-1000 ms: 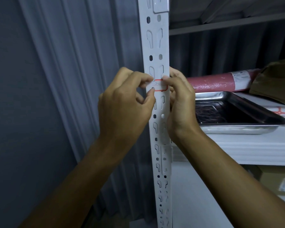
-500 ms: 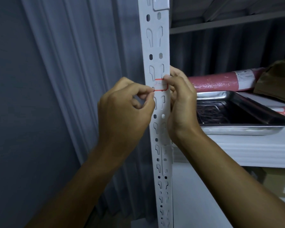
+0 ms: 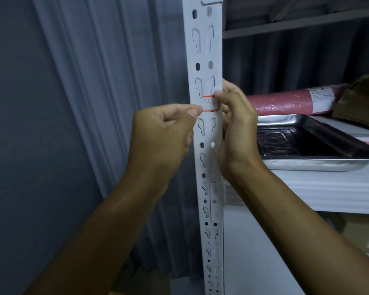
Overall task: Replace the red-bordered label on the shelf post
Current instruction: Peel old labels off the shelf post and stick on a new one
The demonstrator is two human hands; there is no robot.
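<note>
A small white label with a red border (image 3: pixel 210 103) sits across the front of the white slotted shelf post (image 3: pixel 205 50), with faint handwriting on it. My left hand (image 3: pixel 164 135) is curled left of the post, its thumb and forefinger pinched at the label's left edge. My right hand (image 3: pixel 235 122) wraps the post's right side, its fingertips pressing the label's upper right corner. Whether the label's left end is lifted off the post I cannot tell.
A steel tray (image 3: pixel 320 143) lies on the white shelf (image 3: pixel 328 188) right of the post, with a pink roll (image 3: pixel 290 101) and a brown bag (image 3: pixel 362 99) behind it. Cardboard boxes (image 3: pixel 362 233) sit below. Grey pleated curtain (image 3: pixel 107 81) hangs on the left.
My left hand has dropped lower and shifted left, its pinch now at the label's left edge instead of over it. More of the label shows. The right hand stays put.
</note>
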